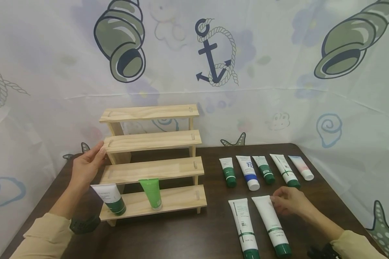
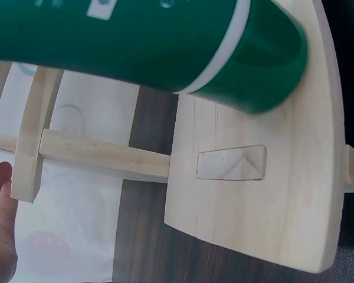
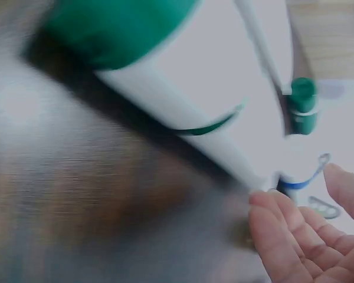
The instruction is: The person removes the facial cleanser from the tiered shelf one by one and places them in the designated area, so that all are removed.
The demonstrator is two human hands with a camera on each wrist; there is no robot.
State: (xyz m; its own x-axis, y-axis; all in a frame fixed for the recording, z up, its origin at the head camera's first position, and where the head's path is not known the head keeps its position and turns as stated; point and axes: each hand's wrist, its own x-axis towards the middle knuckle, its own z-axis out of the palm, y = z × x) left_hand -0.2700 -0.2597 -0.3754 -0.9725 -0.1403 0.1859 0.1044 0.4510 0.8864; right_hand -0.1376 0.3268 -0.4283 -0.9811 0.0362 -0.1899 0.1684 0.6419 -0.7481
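Note:
My left hand [image 1: 87, 167] is at the left end of the second-highest board of a wooden tiered rack [image 1: 152, 140], fingertips at the board's edge. In the left wrist view its fingers look extended. On the lowest board stand a white tube with a dark green lower part [image 1: 111, 198] and a bright green tube [image 1: 152, 192]. My right hand [image 1: 291, 201] is beside the upper end of a long white tube with a green cap [image 1: 272, 225], which lies on the table. Thumb and fingers are apart in the blurred right wrist view, with fingertips near that tube.
Another long white tube [image 1: 243, 226] lies just left of that one. Behind them is a row of several smaller tubes, including a blue-banded tube [image 1: 247, 172] and a pink-and-white tube [image 1: 301, 167]. A printed cloth [image 1: 262, 108] hangs behind the dark table [image 1: 181, 241].

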